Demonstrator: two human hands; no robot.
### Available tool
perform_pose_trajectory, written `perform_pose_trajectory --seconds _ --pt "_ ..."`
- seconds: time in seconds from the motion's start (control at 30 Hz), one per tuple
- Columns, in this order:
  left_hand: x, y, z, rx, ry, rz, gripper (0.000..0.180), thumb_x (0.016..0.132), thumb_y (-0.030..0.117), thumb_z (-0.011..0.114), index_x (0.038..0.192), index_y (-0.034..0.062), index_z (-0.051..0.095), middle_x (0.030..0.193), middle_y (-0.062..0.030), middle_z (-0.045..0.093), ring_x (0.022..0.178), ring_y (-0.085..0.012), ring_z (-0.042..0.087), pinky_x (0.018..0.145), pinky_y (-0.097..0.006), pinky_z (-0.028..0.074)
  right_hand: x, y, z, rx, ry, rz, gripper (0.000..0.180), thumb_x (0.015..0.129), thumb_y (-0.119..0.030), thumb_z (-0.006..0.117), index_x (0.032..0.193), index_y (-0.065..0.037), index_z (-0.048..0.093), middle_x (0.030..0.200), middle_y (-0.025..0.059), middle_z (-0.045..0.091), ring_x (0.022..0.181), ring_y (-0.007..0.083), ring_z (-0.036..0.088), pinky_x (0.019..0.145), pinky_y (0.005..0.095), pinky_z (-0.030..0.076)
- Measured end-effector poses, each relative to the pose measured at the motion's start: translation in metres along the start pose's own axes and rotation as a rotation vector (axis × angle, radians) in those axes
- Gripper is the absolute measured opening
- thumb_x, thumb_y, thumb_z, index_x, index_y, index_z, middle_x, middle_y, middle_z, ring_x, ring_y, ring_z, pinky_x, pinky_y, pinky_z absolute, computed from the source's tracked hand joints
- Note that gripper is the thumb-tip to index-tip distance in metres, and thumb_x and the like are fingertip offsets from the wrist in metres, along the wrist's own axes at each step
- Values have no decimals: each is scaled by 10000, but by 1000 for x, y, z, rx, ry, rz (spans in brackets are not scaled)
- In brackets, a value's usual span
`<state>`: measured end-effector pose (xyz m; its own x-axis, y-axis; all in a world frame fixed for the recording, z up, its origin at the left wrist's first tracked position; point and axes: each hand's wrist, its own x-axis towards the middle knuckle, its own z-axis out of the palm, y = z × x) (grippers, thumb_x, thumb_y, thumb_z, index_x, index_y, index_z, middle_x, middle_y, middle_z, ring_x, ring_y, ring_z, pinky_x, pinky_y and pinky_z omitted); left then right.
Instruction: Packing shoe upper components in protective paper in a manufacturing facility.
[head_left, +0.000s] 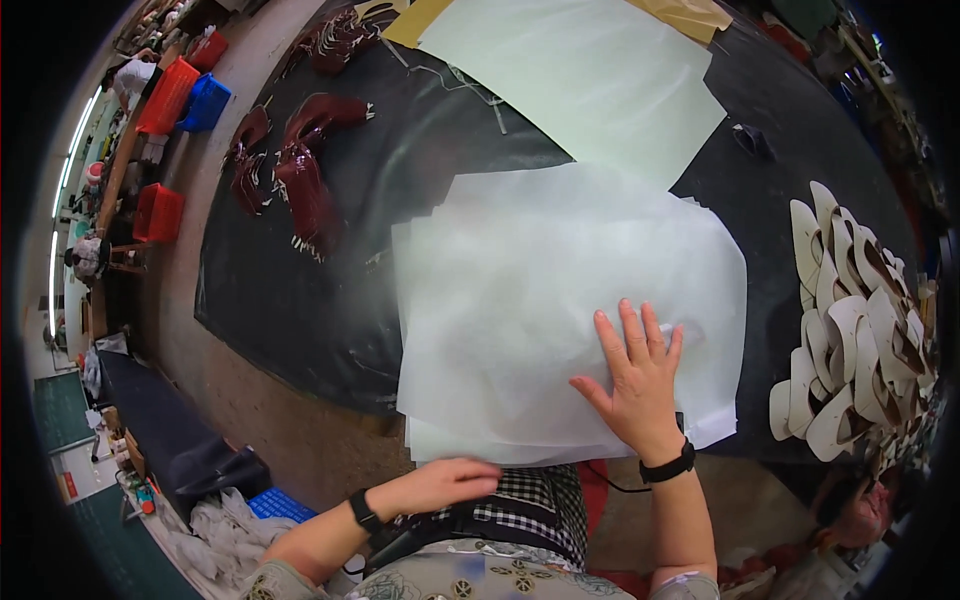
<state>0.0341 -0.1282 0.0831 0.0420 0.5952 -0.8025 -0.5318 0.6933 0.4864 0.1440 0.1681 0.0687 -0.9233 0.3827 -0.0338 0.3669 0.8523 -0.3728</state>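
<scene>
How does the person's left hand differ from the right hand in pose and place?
The right hand lies flat, fingers spread, on the stack of thin white translucent paper sheets; the left hand is turned sideways, fingers together, at the stack's near edge. Both wrists wear a black band.

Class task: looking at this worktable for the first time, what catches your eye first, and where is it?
A stack of white tissue sheets fills the middle, the right hand flat on it and the left hand at its near edge. Dark red shoe uppers lie upper left; pale cut pieces pile up at right.
</scene>
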Motion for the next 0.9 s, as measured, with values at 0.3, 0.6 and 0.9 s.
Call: perform_pose_trajectory --seconds 0.3,0.6,0.9 --pt "51 103 12 1046 597 937 747 885 326 781 1543 163 467 1547 -180 467 1407 -396 460 1139 -569 373 -21 17 3 -26 -81 -122 886 772 -337 848 1560 -218 462 1681 113 300 1574 356 193 1209 698 77" --pt "106 71 48 1246 613 679 968 814 487 819 1596 134 373 1596 -355 288 1472 -546 286 1126 -701 274 -39 60 -1 389 122 -61 792 881 -348 787 1562 -140 439 1634 171 366 1499 386 349 1209 682 94" --pt "71 83 43 1311 622 480 943 808 473 825 1568 92 414 1548 -361 357 1396 -531 405 1147 -577 347 -7 70 2 123 101 25 640 980 -455 651 1525 -154 501 1595 158 439 1491 378 370 1203 661 112"
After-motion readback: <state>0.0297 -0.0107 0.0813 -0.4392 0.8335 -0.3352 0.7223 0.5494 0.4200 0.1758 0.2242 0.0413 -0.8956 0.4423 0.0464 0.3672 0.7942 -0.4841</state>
